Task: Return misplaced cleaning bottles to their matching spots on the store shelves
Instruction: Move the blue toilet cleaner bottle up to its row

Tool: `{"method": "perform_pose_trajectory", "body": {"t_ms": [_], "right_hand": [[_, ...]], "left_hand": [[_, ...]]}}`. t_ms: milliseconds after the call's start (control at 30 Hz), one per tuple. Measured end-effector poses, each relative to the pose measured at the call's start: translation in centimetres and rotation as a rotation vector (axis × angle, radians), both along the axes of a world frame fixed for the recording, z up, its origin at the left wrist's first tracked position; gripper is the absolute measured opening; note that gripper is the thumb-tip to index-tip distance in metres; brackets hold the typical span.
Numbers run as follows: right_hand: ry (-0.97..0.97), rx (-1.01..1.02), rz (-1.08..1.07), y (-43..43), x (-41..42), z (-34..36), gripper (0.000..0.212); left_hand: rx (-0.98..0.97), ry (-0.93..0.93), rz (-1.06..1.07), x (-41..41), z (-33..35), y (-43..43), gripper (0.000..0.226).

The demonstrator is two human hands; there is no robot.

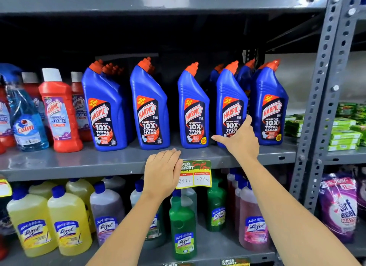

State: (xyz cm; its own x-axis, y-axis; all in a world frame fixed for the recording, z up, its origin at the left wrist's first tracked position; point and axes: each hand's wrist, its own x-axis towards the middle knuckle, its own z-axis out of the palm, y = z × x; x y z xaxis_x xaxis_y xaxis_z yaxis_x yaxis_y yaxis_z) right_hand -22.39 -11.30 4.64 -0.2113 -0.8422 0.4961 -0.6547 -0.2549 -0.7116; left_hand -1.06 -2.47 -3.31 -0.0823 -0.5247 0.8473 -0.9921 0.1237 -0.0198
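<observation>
A row of blue Harpic bottles with orange caps stands on the middle shelf (79, 162), with more behind. My right hand (239, 138) lies spread on the lower front of the fourth blue Harpic bottle (230, 95); the thumb points left past its base and the fingers run up its right side. That bottle stands upright on the shelf, between a third bottle (194, 107) and a fifth (271, 107). My left hand (162, 172) rests flat on the shelf's front edge and holds nothing.
Red Harpic bathroom cleaners (59, 111) and a blue Colin spray (25, 123) stand at the left. The lower shelf holds yellow (31, 222), green (182, 226) and pink Lizol bottles (251, 216). A price tag (200, 176) hangs by my left hand. A grey upright post (318, 107) bounds the right.
</observation>
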Motion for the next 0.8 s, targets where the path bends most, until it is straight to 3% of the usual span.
{"method": "perform_pose_trajectory", "body": {"t_ms": [333,433,500,600,800], "right_hand": [[0.001,-0.026,0.013,0.1,-0.2,-0.6,0.118],[-0.154,-0.207,0.109,1.2,-0.8,-2.2,0.087],[-0.32,-0.476,0.141,2.8,-0.8,-4.3,0.055],[-0.36,-0.723,0.094,5.1,-0.2,-9.7,0.029],[-0.272,-0.378,0.279,6.8,3.1,-19.1,0.027]], "left_hand": [[0.059,0.049,-0.007,-0.2,0.1,0.5,0.042],[0.031,0.083,-0.087,-0.1,-0.1,1.5,0.038],[-0.05,0.13,-0.133,0.0,-1.6,2.5,0.036],[-0.135,0.183,-0.058,0.6,-6.2,4.3,0.038],[0.257,0.214,-0.061,1.4,-15.7,6.6,0.044]]}}
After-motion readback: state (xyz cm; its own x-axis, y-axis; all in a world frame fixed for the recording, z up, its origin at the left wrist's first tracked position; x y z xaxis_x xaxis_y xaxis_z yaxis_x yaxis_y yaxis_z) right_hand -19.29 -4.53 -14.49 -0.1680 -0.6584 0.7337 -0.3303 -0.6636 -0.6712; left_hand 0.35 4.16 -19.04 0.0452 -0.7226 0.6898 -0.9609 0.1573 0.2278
